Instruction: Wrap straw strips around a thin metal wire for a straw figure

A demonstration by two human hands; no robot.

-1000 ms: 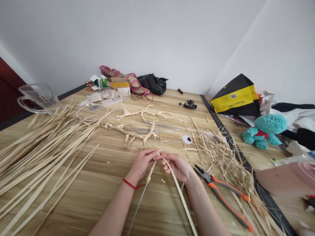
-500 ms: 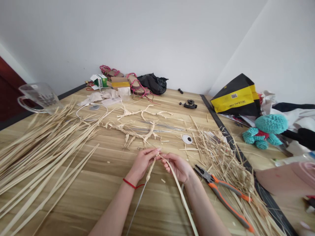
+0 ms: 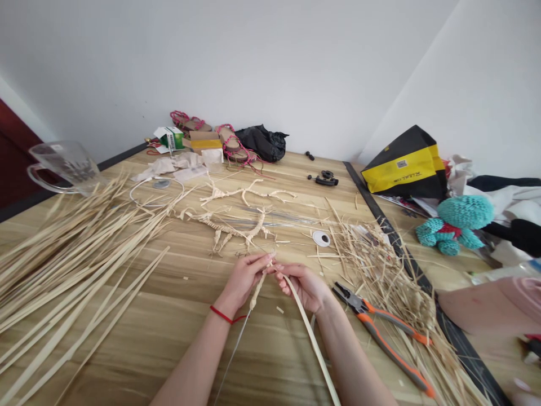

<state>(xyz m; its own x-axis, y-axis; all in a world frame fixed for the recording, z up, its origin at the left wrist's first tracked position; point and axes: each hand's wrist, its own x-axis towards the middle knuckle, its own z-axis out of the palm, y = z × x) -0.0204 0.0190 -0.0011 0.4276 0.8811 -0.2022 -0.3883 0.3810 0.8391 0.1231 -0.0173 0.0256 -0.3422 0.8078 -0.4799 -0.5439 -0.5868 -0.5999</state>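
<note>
- Left hand (image 3: 243, 279), fingers closed narrow, pinches the top of a straw-wrapped metal wire (image 3: 257, 290), which runs down toward the person.
- Right hand (image 3: 305, 287) grips a long pale flat straw strip (image 3: 315, 338) against that tip, apparently keeping it taut.
- Orange-and-black steel pliers (image 3: 380, 338) lie near the right hand on the light wooden table (image 3: 139, 361), seemingly kept within reach.

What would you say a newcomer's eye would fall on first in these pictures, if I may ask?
The left hand and right hand at the table's front centre draw the eye first, gripping a twisted straw stem and a long pale strip. Just beyond them lie branching straw figures, with a large spread of straw strips to the left. Far right, past the table's dark edge, a teal crocheted toy and a black-and-yellow bag stand out by colour.
</note>
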